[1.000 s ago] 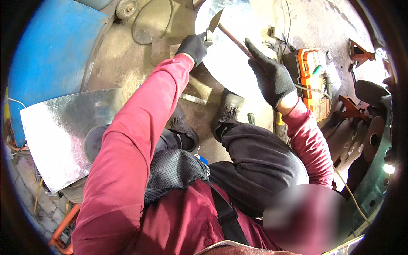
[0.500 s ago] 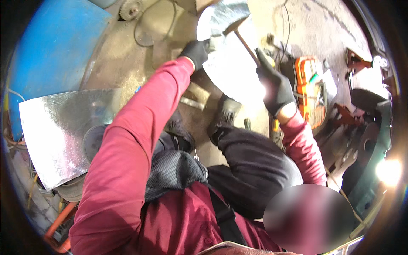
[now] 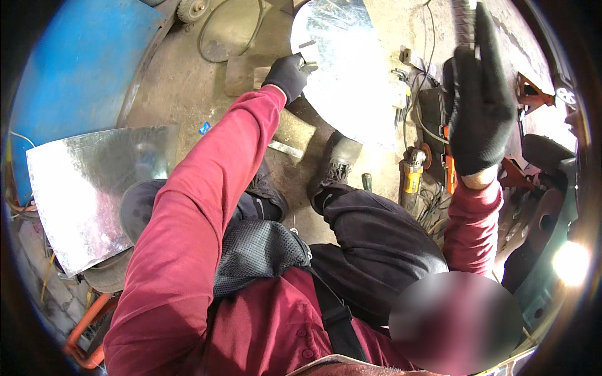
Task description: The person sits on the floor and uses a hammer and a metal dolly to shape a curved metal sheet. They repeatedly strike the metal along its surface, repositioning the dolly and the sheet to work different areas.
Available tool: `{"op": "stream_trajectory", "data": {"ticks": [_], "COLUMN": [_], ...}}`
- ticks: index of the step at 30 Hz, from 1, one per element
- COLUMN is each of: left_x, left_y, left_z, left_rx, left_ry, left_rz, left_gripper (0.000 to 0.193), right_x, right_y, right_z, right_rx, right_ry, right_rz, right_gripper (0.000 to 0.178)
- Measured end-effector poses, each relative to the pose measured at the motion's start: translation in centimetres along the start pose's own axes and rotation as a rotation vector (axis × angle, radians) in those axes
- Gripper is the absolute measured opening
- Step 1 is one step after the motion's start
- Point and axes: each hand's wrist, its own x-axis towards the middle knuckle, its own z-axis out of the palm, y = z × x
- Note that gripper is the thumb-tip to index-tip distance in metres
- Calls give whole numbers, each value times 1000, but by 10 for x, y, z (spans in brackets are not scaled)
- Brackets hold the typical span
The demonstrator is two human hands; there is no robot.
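A shiny, curved metal sheet (image 3: 342,69) lies beyond my feet, bright with glare. At its left edge my left hand (image 3: 288,76), in a black glove, is closed on a small flat metal piece (image 3: 308,52) that rests against the sheet. My right hand (image 3: 481,109), gloved too, is raised high on the right, apart from the sheet. It grips a hammer (image 3: 464,24), of which only a blurred part shows above the fingers; the rest is cut off by the frame's top or hidden.
A yellow angle grinder (image 3: 412,172) lies right of my boot (image 3: 342,160), near cables and an orange-black case (image 3: 449,163). A screwdriver handle (image 3: 367,182) stands nearby. Left are another metal sheet (image 3: 88,188) and a blue panel (image 3: 81,75). A lamp (image 3: 570,263) glows at right.
My right hand has swung up and to the right with the hammer, away from the sheet. My left hand has stayed nearly in place at the sheet's edge.
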Motion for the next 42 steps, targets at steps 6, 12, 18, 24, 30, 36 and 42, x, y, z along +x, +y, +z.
{"op": "stream_trajectory", "data": {"ticks": [6, 12, 18, 24, 30, 36, 42], "left_x": [0, 1, 2, -11, -11, -12, -14], "left_y": [-22, -26, -23, -14, -23, -23, -21], "left_z": [6, 7, 10, -11, -14, -13, -12], "left_rx": [-144, -242, -302, -141, -175, -111, -68], "left_ry": [90, 34, -46, -77, -59, -90, -112], "left_rz": [68, 56, 20, 65, 111, 132, 98], "left_gripper": [31, 31, 29, 33, 33, 34, 34], "right_x": [-5, -87, -175, -227, -212, -191, -135], "right_y": [43, 217, 270, 255, 230, 222, 177], "right_z": [19, 26, 47, 65, 58, 30, 17], "right_rx": [-208, -595, -307, -412, -381, -555, -437], "right_ry": [-62, -246, -69, -115, -193, -264, -317], "right_rz": [-93, 154, 347, 375, 389, 398, 447], "right_gripper": [42, 24, 32, 35, 29, 25, 31]}}
